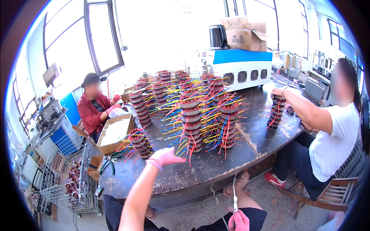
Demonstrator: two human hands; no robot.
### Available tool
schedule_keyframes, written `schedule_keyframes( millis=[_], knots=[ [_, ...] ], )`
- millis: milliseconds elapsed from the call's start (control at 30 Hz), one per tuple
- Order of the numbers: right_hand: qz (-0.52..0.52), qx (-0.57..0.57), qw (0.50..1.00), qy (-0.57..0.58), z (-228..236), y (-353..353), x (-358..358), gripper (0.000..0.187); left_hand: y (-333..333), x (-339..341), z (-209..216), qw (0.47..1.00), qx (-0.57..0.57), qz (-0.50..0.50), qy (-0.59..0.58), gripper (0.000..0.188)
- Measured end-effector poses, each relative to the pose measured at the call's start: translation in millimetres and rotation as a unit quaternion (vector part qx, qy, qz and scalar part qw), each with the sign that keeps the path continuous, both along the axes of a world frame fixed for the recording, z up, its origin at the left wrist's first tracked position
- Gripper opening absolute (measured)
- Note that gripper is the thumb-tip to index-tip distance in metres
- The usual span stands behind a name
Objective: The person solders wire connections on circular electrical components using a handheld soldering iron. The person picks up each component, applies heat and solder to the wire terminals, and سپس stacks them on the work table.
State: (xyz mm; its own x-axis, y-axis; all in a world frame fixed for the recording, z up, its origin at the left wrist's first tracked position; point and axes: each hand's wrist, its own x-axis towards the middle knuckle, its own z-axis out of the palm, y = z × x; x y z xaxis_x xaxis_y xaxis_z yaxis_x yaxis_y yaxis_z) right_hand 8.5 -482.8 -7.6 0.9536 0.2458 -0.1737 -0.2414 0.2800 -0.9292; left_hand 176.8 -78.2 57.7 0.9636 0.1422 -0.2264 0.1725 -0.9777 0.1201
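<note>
My left hand (pixel 165 157), in a pink glove, reaches over the dark table with its fingers stretched out and nothing visible in them. Close to it on the left stands a short, tilted stack of motor stators (pixel 140 144) with red, blue and yellow wire leads. Just beyond its fingertips rises a tall stator stack (pixel 191 125). Low at the front, over my lap, my right hand (pixel 239 220), also gloved pink, is closed around a thin white cord with a connector-like end (pixel 235 201); its exact kind is unclear.
Many stator stacks (pixel 228 123) crowd the table (pixel 169 175), wires sticking out. Pliers (pixel 109 163) lie by a carton (pixel 115 130) of white pieces. A co-worker (pixel 92 104) sits at left; another (pixel 331 134) grips a stack at right. A blue-white machine (pixel 239 63) stands behind.
</note>
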Motion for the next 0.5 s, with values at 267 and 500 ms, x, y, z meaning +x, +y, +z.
schedule_keyframes(
  millis=[267, 500],
  knots=[
    [-0.025, 0.014, 1.000, -0.002, 6, -4, 11, 0.032, -30, 55, 194, 0.876, -0.228, -0.157, -0.394, 0.073],
    [-0.054, 0.011, 0.998, -0.007, 13, -10, 13, 0.033, -38, 118, 163, 0.912, -0.353, -0.081, -0.195, 0.103]
  ],
)
